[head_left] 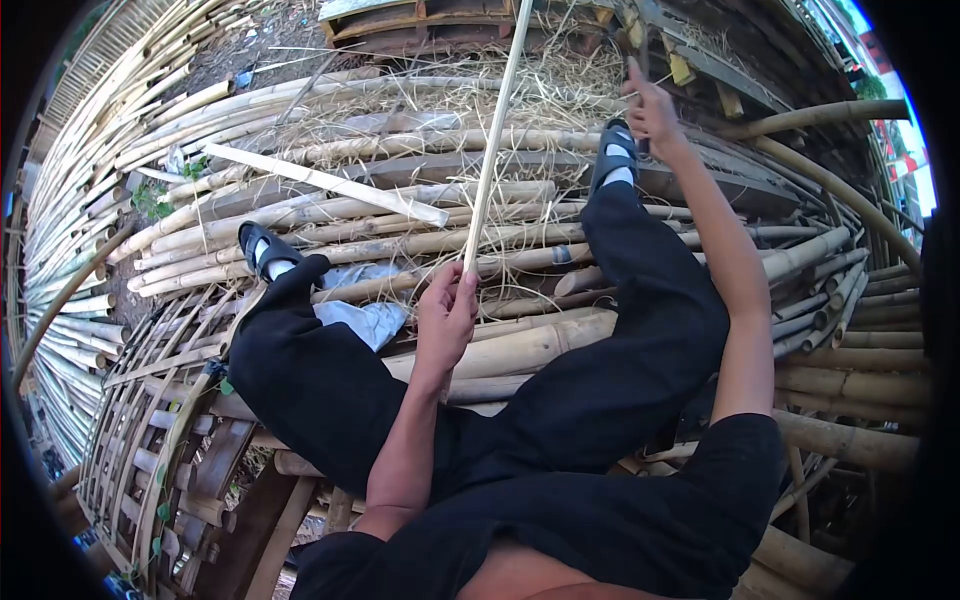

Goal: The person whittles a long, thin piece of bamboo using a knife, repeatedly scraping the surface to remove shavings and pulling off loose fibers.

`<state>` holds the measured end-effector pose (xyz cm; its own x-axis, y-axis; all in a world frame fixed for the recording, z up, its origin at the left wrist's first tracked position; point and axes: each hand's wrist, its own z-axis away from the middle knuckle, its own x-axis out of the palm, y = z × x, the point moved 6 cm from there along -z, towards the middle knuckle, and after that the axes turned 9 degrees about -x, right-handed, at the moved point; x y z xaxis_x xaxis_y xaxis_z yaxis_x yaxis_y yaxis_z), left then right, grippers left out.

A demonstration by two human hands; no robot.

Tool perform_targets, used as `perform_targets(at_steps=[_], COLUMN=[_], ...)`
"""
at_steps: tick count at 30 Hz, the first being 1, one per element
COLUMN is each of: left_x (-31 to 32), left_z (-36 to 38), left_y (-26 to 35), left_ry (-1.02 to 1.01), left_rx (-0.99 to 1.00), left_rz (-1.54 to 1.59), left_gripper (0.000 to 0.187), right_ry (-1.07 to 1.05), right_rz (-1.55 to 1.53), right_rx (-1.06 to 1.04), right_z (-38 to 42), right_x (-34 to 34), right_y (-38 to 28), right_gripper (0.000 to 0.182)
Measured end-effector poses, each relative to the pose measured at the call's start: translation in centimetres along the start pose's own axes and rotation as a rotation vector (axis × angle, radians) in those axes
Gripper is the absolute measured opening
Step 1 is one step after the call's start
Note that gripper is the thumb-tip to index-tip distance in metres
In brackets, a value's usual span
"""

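My left hand (447, 318) is closed around the lower part of a long, pale split bamboo strip (493, 150). The strip slants up and away from me between my legs, past the upper edge of the view. Farther forward, above my shoe on the right, my right hand (655, 120) is closed on a dark-handled, knife-like tool (643, 147). Its handle end shows below the fist, but its upper part blends into the background. The tool and the strip are apart. A second flat bamboo strip (325, 183) lies across the poles left of the held one.
Bamboo poles (350, 208) lie in rows under and around my feet. Thin shavings (560, 90) are scattered over them. A wooden pallet (415, 25) stands at the back, a pale plastic sheet (365, 318) lies between my legs, and curved poles (840, 185) arch at the right.
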<state>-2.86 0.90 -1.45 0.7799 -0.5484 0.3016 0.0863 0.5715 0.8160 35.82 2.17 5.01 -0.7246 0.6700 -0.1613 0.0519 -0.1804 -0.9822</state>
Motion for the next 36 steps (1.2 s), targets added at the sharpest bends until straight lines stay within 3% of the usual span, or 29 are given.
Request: perform_targets(at_steps=[5, 8, 13, 15, 22, 24, 26, 27, 28, 30, 32, 34, 36], left_x=[0.7, 1.0, 2.1, 3.4, 5.9, 5.7, 5.5, 5.2, 4.8, 4.1, 3.3, 3.4, 3.6], left_z=[-0.5, -0.8, -0.5, -0.9, 0.9, 1.2, 1.1, 1.1, 0.9, 0.4, -0.3, -0.4, -0.4], left_y=[-0.7, -1.4, 0.0, 1.5, 7.4, 7.6, 7.0, 6.9, 6.6, 6.1, 5.5, 5.4, 5.2], left_ry=[0.002, -0.039, -0.106, -0.200, -0.275, -0.251, -0.349, -0.341, -0.330, -0.313, -0.299, -0.289, -0.293], left_rx=[0.056, 0.079, -0.046, 0.110, 0.143, 0.155, 0.125, 0.133, 0.088, 0.053, 0.026, 0.028, -0.009], left_rz=[-0.103, -0.192, -0.221, -0.170, 0.085, 0.107, 0.288, 0.301, 0.317, 0.355, 0.400, 0.438, 0.502], left_gripper=[0.017, 0.019, 0.023, 0.026, 0.028, 0.024, 0.020, 0.020, 0.019, 0.019, 0.021, 0.023, 0.023], right_ry=[-0.267, -0.256, -0.281, -0.297, -0.437, -0.450, -0.450, -0.401, -0.416, -0.393, -0.441, -0.489, -0.534], right_rz=[-0.106, -0.117, -0.109, -0.088, -0.036, 0.047, 0.245, 0.373, 0.381, 0.680, 0.767, 0.969, 1.012], right_rx=[0.016, -0.053, -0.104, -0.094, -0.150, -0.215, -0.294, -0.490, -0.497, -0.759, -0.741, -0.880, -0.834], right_z=[3.0, 3.5, 4.8, 6.5, 11.8, 11.7, 11.1, 11.3, 11.8, 13.2, 12.8, 12.8, 12.4], right_x=[6.7, 8.1, 8.5, 9.2, 13.7, 14.2, 14.1, 13.9, 13.9, 13.9, 14.0, 14.5, 15.3], right_y=[-2.6, -3.5, -5.4, -6.9, -10.3, -10.0, -9.7, -10.9, -11.2, -12.8, -11.5, -9.7, -8.0], right_gripper=[0.041, 0.035, 0.033, 0.032, 0.030, 0.030, 0.031, 0.034, 0.034, 0.034, 0.026, 0.018, 0.016])
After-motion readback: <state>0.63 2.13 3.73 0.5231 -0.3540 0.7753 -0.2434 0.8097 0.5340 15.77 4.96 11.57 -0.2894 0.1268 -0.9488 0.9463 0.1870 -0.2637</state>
